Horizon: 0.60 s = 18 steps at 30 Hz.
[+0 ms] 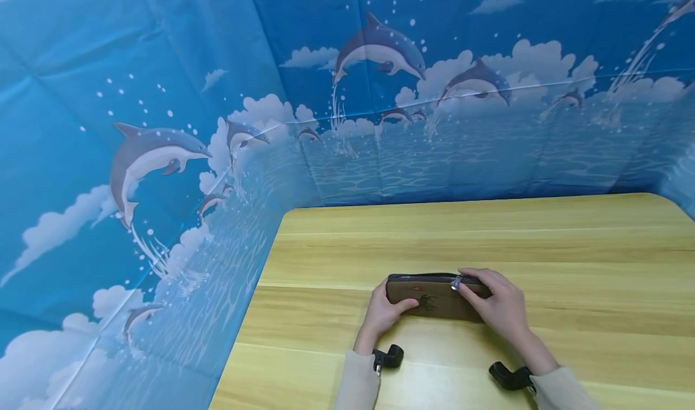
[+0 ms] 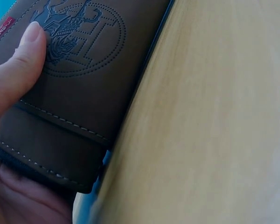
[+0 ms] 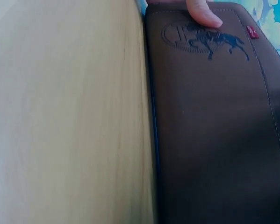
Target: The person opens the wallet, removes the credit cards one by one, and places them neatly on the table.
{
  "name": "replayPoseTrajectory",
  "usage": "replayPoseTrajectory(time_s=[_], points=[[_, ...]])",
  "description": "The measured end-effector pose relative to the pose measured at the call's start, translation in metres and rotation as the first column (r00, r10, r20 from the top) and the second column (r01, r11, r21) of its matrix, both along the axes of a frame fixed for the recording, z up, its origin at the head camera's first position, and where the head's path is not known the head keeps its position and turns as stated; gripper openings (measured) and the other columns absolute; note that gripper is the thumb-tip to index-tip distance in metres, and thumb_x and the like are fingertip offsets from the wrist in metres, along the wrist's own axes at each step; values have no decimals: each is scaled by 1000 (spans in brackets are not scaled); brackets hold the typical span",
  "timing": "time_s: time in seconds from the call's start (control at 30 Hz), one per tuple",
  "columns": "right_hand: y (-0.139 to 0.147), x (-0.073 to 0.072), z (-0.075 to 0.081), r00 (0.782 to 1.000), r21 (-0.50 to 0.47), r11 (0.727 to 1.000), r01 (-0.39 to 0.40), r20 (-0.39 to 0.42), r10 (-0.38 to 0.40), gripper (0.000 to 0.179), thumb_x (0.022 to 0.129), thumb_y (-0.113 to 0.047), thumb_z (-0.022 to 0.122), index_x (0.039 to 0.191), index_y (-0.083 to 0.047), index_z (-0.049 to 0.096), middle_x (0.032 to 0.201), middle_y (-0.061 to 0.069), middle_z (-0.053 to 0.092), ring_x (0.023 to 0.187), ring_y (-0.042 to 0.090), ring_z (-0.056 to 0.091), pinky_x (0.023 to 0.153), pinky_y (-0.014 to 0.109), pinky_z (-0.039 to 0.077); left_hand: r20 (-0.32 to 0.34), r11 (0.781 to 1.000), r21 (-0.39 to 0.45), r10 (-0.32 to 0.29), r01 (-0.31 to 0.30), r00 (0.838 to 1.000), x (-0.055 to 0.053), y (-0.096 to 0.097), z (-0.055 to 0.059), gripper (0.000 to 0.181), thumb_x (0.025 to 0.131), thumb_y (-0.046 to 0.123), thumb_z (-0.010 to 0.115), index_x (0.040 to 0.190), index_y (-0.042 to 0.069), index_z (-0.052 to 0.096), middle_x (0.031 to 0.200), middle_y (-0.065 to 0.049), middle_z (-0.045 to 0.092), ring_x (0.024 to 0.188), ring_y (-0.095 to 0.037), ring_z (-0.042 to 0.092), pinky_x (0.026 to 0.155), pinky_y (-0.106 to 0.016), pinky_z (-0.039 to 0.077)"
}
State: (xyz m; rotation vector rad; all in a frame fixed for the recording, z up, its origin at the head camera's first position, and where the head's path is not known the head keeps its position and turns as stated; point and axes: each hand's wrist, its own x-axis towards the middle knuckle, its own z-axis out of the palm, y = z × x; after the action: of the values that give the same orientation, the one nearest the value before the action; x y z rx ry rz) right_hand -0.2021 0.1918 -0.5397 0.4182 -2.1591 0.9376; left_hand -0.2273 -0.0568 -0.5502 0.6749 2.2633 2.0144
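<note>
A long brown zip wallet (image 1: 442,304) stands on its lower edge, its zipper running along the top. Its front carries an embossed horse emblem (image 2: 67,35) and a small red tag (image 2: 3,28). My left hand (image 1: 382,310) grips the wallet's left end, thumb across the front beside the emblem. At the top right, my right hand (image 1: 502,304) pinches the silvery zipper pull (image 1: 455,283) between thumb and forefinger. The right wrist view shows the wallet's front (image 3: 214,121) with the left thumb (image 3: 205,14) at its far end; the right hand is outside that view.
The wallet is over a light wood-grain table (image 1: 326,253) with rounded far corners. A blue dolphin-print sheet (image 1: 347,163) hangs behind the table and along its left side. Black wrist mounts (image 1: 390,357) stick out from both sleeves.
</note>
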Motion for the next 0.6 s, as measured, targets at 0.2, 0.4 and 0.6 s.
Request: replayPoseTrajectory(time_s=[0.2,0.4,0.6], points=[[-9,0,1,999,-115,993,42,-12,-43,21,68,-1,79,88,-8,74,83,4,70,81,11,60,77,9,38,-18,1000,1,-2,2,1000,0,-1,-1,37,78,5,78,111,5,62,99,3,67,89,-10,62,80,-31,51],[-16,-1,3,998,-224,973,60,27,-55,13,73,3,76,82,-5,74,81,7,70,82,-5,57,74,8,39,-29,1000,11,-5,5,1000,-6,0,-18,38,78,5,77,112,7,62,100,1,67,90,-12,63,81,-31,51],[-18,-2,4,993,-292,952,90,95,-64,9,74,1,76,82,-3,74,82,-3,69,82,-12,54,71,8,41,0,1000,14,-11,11,1000,-13,0,-31,39,78,11,78,113,13,62,101,2,67,92,-15,63,82,-32,51]])
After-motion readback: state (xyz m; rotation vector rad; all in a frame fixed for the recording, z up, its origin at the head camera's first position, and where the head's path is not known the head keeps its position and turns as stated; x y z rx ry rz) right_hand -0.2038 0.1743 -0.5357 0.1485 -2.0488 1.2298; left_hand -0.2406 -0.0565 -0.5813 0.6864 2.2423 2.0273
